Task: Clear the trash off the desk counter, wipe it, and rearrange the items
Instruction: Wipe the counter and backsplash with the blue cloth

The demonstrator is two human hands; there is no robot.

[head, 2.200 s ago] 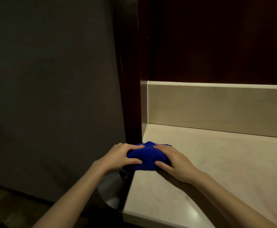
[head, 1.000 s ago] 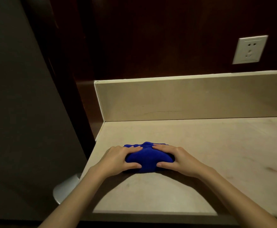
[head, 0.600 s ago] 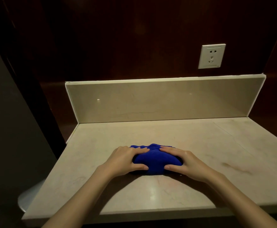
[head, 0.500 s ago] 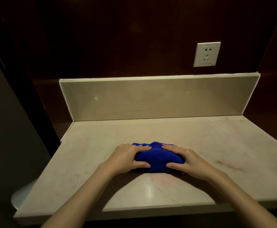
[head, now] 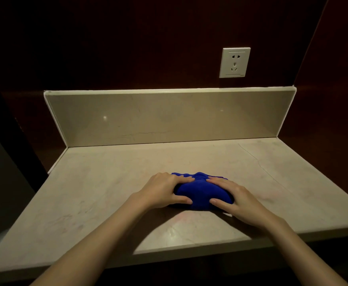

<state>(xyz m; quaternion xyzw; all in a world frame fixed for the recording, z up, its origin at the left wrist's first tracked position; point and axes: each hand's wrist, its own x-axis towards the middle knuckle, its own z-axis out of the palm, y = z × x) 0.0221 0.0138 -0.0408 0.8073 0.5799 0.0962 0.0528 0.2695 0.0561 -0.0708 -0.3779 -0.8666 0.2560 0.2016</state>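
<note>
Both hands, left hand point(head: 162, 190) and right hand point(head: 237, 198), are sliding the blue cloth point(head: 202, 191) rightward from the counter's point(head: 98, 195) left edge, fingers curled gripping it.

Both hands on a bunched blue cloth point(head: 202, 193) on the beige stone counter point(head: 107, 193). Left hand point(head: 160, 191) grips the cloth's left end: fingers point(head: 184, 179) curled over the top, thumb against the near edge. Right hand point(head: 238, 197) mirrors it on the right end, fingertips just short of the left hand's, a strip of cloth showing between them. Beyond the fingertips: bare counter, then a low backsplash point(head: 169, 118). White wall socket point(head: 234, 62) above it, up and right of the right fingers, on a dark wood panel point(head: 127, 42). Thin crack line point(head: 257, 162) in the counter right of the right hand.
</note>
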